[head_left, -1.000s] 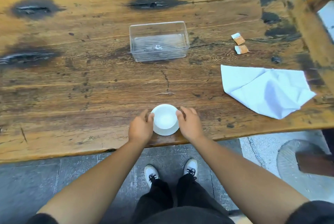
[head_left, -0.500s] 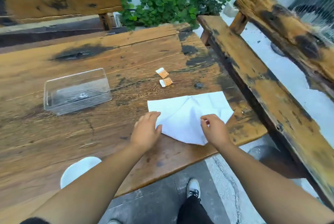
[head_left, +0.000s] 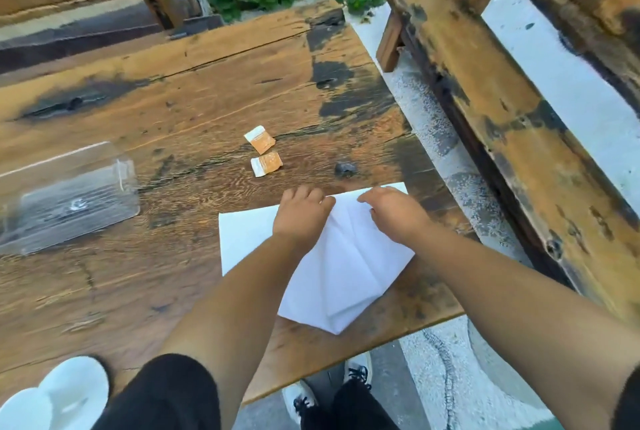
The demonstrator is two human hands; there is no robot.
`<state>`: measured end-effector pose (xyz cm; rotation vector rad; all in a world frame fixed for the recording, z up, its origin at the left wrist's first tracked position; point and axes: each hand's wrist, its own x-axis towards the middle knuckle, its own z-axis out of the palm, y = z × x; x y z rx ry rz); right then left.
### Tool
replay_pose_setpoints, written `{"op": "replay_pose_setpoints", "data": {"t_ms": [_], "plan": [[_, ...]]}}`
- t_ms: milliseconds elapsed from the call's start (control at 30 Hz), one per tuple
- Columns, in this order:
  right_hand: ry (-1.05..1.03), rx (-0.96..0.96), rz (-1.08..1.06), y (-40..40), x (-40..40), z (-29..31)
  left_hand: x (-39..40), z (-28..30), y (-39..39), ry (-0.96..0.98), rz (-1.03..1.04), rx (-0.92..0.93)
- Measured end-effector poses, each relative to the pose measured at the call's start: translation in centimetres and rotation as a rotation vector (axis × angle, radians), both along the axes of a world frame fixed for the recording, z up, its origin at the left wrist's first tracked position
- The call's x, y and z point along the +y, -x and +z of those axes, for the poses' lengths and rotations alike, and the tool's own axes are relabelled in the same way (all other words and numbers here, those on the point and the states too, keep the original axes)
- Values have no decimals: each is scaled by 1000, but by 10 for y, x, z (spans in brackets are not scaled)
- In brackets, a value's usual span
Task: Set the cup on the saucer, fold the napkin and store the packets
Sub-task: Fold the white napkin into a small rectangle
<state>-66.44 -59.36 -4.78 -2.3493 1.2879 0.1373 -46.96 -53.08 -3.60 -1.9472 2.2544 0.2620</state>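
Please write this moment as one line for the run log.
step: fold napkin | left hand: on napkin | right hand: on napkin | packets: two, on table | clear box: empty

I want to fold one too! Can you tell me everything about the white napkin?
The napkin is plain white, thin and creased, paper or cloth. It lies spread on the wooden table near its right end, one corner pointing toward the near edge. Both hands, left and right, rest on its far part.
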Motion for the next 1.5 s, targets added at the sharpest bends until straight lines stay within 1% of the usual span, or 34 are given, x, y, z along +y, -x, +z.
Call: {"op": "replay_pose_setpoints", "data": {"t_ms": [67, 200, 333, 433, 500, 633, 700, 767, 833, 933, 1000, 1067, 1133, 1200, 1267, 1333, 1400, 1500], "plan": [[26, 25, 84, -9, -4, -8, 1, -7, -4, 20, -15, -31], [26, 70, 243, -17, -4, -18, 23, -8, -26, 103, 66, 22], [107, 146, 433, -25, -10, -20, 56, 5, -52, 183, 148, 91], [134, 176, 480, -31, -14, -21, 80, 11, -72, 221, 206, 104], [158, 131, 424, -24, -15, -13, 93, 15, -87, 228, 288, 130], [135, -103, 201, 16, -12, 29, 115, 33, -119, 232, 522, 229], [152, -198, 104, 35, -11, 62, 122, 52, -135, 268, 626, 303], [165, -249, 16, 45, -15, 100, 122, 76, -151, 319, 701, 357], [220, -290, -55, 44, -26, 142, 113, 107, -164, 374, 753, 407], [349, -404, -147, 36, -43, 208, 92, 170, -174, 518, 764, 496], [454, -518, -211, 31, -45, 251, 84, 216, -177, 668, 751, 534], [501, -661, -261, 31, -40, 286, 84, 257, -175, 826, 726, 631], [520, -787, -270, 37, -24, 313, 100, 293, -168, 980, 675, 716], [527, -851, -284, 48, -5, 323, 123, 312, -157, 1071, 624, 751], [488, -845, -292, 60, 16, 312, 151, 306, -148, 1069, 575, 724], [393, -786, -295, 73, 37, 283, 178, 276, -141, 987, 533, 663], [250, -707, -303, 84, 56, 240, 206, 231, -135, 834, 532, 668], [18, -528, -329, 92, 82, 169, 242, 152, -129, 538, 613, 688]]}}
